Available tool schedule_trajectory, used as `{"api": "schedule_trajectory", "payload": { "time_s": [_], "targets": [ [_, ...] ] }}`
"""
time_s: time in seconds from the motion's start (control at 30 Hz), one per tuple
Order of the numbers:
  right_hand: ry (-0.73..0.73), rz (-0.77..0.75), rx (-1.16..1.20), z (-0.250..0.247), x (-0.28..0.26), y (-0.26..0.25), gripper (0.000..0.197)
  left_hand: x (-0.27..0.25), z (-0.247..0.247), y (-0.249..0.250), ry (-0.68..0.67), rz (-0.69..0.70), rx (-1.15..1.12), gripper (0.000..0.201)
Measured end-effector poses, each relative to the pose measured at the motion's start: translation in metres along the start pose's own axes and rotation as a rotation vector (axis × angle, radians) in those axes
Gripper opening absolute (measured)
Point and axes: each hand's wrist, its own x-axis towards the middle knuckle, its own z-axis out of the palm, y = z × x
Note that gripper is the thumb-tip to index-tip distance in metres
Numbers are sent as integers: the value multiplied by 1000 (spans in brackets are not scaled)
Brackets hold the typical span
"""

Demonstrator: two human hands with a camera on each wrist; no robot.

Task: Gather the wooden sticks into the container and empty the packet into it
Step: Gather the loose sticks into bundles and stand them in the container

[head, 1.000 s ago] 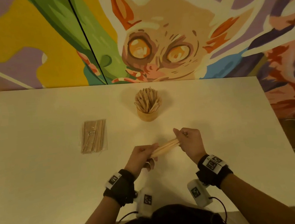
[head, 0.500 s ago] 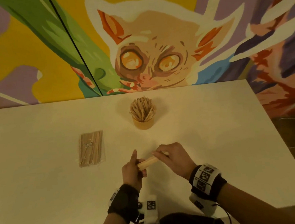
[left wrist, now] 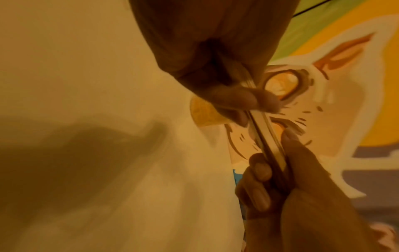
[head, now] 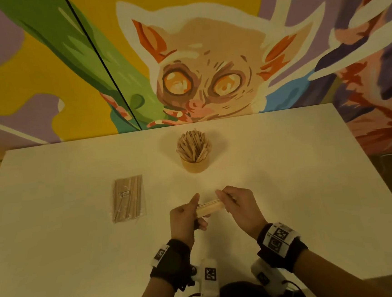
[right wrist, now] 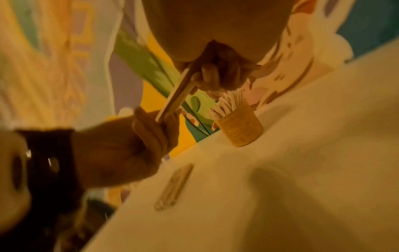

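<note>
- The left hand (head: 186, 216) and right hand (head: 236, 206) each pinch one end of a small bundle of sticks (head: 210, 207), held level above the near middle of the counter (head: 287, 168); both grips are clenched on it.
- If either grip loosens, the loose sticks could fan apart and scatter.
- The cup (head: 195, 166), just beyond the hands, is already packed with sticks; pushing more in at a slant may jam them or tip it.
- The packet (head: 128, 198) lies unopened to the left; emptying it could overfill the cup.
</note>
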Motion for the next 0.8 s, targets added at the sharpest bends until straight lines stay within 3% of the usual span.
{"api": "schedule_trajectory", "payload": {
  "time_s": [0.13, 0.2, 0.33, 0.43, 0.63, 0.7, 0.8],
  "targets": [
    [42, 194, 316, -7, 5, -11, 32, -5, 7, 12, 20, 229, 93, 37],
    [68, 257, 356, -11, 9, -15, 28, -5, 8, 14, 30, 289, 123, 37],
    [21, 336, 359, -11, 10, -14, 46, -7, 10, 12, 17, 328, 147, 36],
    [40, 306, 351, -5, 8, -11, 53, -4, 4, 6, -40, 279, 128, 33],
    [68, 117, 121, -1, 14, -5, 46, 4, -11, 5, -117, -66, -83, 35],
    [37, 89, 83, 2, 17, -7, 45, 7, -9, 5, -95, -71, -60, 35],
    [43, 112, 144, 8, 27, -12, 45, 13, -6, 4, 5, 36, -40, 32]
  ]
}}
